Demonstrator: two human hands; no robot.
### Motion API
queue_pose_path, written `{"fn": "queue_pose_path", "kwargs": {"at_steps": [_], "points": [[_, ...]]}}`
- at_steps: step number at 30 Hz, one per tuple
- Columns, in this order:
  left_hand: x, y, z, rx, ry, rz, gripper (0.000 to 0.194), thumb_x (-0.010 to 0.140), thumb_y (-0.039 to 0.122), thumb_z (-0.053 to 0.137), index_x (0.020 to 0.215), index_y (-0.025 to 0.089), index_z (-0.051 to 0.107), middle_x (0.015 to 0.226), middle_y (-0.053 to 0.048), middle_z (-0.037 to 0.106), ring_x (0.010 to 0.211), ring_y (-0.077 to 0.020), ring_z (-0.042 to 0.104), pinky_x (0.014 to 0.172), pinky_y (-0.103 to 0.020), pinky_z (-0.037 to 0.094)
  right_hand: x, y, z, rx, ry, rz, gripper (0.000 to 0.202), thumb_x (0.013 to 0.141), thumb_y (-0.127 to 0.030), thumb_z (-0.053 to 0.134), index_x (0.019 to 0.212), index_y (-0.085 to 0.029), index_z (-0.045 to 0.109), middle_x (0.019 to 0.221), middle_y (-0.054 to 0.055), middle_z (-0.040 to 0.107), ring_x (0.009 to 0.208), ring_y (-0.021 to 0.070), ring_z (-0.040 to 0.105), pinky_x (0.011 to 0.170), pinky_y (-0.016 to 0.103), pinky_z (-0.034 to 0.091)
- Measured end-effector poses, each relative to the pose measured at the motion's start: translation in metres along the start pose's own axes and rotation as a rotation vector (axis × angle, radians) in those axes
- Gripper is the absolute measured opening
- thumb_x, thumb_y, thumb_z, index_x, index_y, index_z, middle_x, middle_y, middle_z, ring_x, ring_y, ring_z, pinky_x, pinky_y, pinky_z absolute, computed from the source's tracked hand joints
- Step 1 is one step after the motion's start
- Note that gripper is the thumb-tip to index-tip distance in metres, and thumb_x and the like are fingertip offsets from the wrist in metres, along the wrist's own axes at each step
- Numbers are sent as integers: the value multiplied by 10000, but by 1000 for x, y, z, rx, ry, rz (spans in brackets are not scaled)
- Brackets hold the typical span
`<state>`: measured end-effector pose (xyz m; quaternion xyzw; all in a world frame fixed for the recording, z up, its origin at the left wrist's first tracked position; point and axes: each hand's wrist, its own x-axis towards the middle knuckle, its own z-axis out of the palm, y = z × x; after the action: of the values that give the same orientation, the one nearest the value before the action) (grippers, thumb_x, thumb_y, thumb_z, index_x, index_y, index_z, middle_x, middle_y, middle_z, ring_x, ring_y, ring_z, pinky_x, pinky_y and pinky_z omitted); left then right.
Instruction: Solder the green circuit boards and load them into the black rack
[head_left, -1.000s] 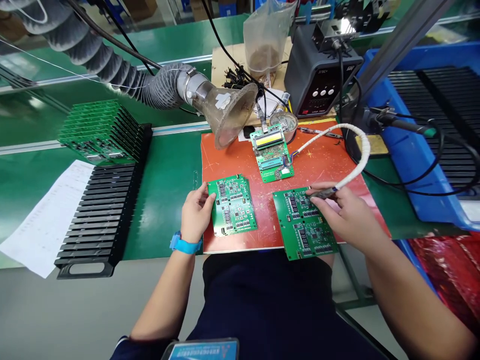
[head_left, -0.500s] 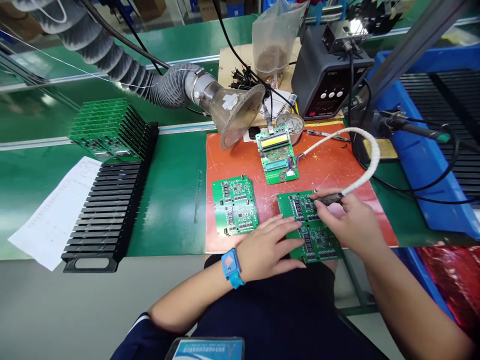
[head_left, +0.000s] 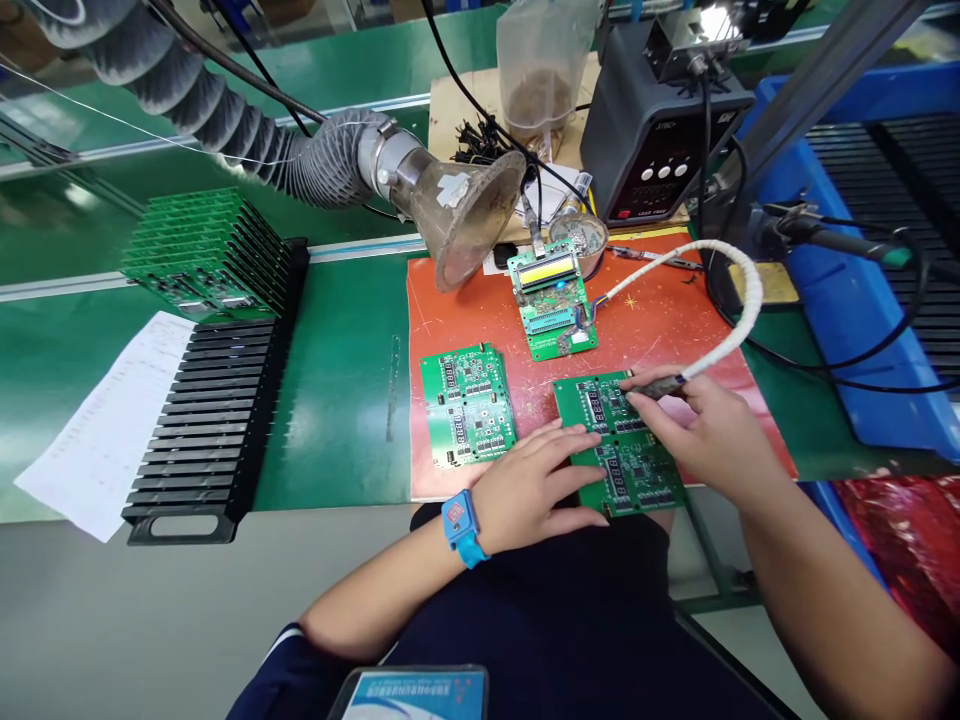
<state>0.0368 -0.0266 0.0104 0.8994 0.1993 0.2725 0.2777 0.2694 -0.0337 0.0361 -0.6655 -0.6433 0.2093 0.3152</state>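
Observation:
A green circuit board (head_left: 651, 462) with two four-digit displays lies at the front edge of the orange mat. My left hand (head_left: 536, 485), wearing a blue wrist strap (head_left: 460, 520), rests flat across its left side with the fingers spread. In my right hand (head_left: 709, 425) is a dark probe (head_left: 660, 387), pinched between thumb and fingers, its tip at the board's upper part. From the probe a white wrapped cable (head_left: 750, 300) loops back to a small programmer board (head_left: 559, 318) with a lit yellow screen and a blue light. Left of my hands sits a stack of similar circuit boards (head_left: 480, 375).
A fume extraction funnel (head_left: 469, 225) hangs over the orange mat (head_left: 450, 318). Further left, a black slotted rack (head_left: 206, 410) holds upright green boards (head_left: 206, 250) beside a paper sheet (head_left: 97, 430). A soldering station (head_left: 649, 150) and a blue bin (head_left: 862, 370) stand at the right.
A blue light now glows on the programmer board. My view has shifted slightly; both hands keep their places on the circuit board, with the probe tip still at its upper part.

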Motion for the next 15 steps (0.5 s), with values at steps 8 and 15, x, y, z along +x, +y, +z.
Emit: {"fn": "queue_pose_path", "kwargs": {"at_steps": [8, 15], "points": [[-1, -1, 0, -9, -16, -11, 426, 872, 501, 620, 1145, 174, 618, 1331, -144, 568, 1308, -252, 488, 1109, -465, 403, 1, 1, -1, 11, -16, 29, 171, 868, -340, 578, 971, -226, 651, 985, 50, 703, 934, 241, 663, 783, 374, 523], [1, 2, -3, 43, -58, -12, 352, 895, 483, 588, 1131, 235, 673, 1340, -121, 539, 1299, -256, 478, 1106, -465, 385, 0, 0, -2, 1, -28, 29, 171, 872, -342, 567, 977, -230, 641, 995, 42, 702, 949, 245, 662, 778, 378, 517]]}}
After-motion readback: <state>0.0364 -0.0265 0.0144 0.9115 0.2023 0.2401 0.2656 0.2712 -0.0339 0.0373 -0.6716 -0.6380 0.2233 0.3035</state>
